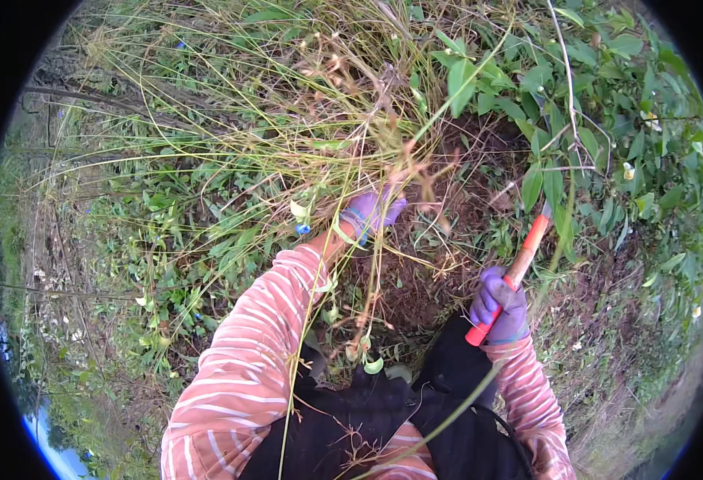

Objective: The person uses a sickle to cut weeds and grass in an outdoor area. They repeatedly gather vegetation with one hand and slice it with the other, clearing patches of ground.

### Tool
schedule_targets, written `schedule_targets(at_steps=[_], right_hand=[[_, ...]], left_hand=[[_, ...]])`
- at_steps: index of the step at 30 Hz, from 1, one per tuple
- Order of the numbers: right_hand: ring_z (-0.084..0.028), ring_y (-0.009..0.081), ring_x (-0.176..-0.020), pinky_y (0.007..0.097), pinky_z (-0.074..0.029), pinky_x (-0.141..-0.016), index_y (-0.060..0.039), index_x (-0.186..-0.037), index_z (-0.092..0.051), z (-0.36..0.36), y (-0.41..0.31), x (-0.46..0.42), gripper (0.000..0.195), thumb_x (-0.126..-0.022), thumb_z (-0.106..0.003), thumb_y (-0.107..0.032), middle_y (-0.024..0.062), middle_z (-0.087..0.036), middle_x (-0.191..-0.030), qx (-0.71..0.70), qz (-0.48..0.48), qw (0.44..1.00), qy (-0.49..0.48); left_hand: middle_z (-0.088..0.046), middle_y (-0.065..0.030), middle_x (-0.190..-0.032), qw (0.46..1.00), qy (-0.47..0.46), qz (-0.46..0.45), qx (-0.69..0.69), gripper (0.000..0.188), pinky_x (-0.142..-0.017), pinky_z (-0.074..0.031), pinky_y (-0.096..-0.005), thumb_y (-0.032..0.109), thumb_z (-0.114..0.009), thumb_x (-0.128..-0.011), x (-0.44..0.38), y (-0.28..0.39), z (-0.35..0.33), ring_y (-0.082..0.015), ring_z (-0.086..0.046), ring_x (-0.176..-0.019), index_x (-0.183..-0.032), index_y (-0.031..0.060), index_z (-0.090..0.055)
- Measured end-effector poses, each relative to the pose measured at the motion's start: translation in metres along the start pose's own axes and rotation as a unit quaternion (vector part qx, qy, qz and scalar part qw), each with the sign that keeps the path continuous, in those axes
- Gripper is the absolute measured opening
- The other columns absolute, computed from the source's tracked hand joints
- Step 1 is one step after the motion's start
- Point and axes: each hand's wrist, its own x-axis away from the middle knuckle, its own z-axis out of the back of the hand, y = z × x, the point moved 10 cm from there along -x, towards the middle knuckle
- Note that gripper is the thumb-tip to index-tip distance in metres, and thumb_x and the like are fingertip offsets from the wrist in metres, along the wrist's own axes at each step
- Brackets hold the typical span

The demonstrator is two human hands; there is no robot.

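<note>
My left hand (pixel 375 211), in a purple glove, is closed around a bunch of long grass stems (pixel 327 165), near the middle of the head view. Its fingers are partly hidden by stems. My right hand (pixel 500 305), also gloved in purple, grips the red and wooden handle (pixel 525 255) of a tool at the lower right. The handle points up and to the right. Only a bit of the metal past its end shows; leaves hide the rest, so the kind of tool cannot be told. Reddish-brown soil (pixel 411 288) with cut or dry stems lies between my hands.
Leafy green plants (pixel 615 174) with a few white flowers stand at the right. A thin bare branch (pixel 567 78) hangs among them. Tall grass (pixel 177 114) leans to the left over low weeds. Several stems cross close before the camera. My dark-clad legs are below.
</note>
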Motion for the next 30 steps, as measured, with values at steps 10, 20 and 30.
schedule_targets(at_steps=[10,20,30], right_hand=[[-0.042,0.0102,-0.039,0.0248,-0.041,-0.038,-0.0038,-0.087,-0.05,0.069,-0.055,0.145,0.022,-0.081,-0.064,-0.02,0.0008,-0.042,-0.053,0.164,0.242,0.904,0.312],[-0.057,0.0134,-0.05,0.0301,-0.047,-0.048,-0.0002,-0.085,-0.057,0.101,0.003,0.159,0.014,-0.078,-0.062,-0.011,0.0075,-0.059,-0.062,0.541,-0.1,0.809,0.208],[-0.044,0.0141,-0.036,0.0295,-0.038,-0.031,-0.0026,-0.085,-0.044,0.052,0.044,0.03,0.015,-0.086,-0.056,-0.012,0.0041,-0.047,-0.055,0.494,-0.222,0.827,0.151]], left_hand=[[-0.055,-0.0104,-0.074,0.969,-0.114,-0.027,-0.22,0.02,-0.06,-0.045,-0.037,0.025,-0.054,-0.087,-0.014,0.05,-0.008,-0.0211,-0.053,-0.065,-0.09,0.0062,-0.054],[-0.063,-0.0203,-0.077,0.856,-0.208,-0.041,-0.472,0.029,-0.063,-0.05,-0.0441,0.019,-0.063,-0.07,-0.01,0.053,-0.012,-0.0355,-0.063,-0.072,-0.092,-0.0003,-0.06],[-0.062,-0.0166,-0.072,0.846,-0.174,-0.099,-0.494,0.014,-0.058,-0.048,-0.0446,0.02,-0.056,-0.075,-0.022,0.085,-0.018,-0.0345,-0.061,-0.067,-0.078,0.0064,-0.06]])
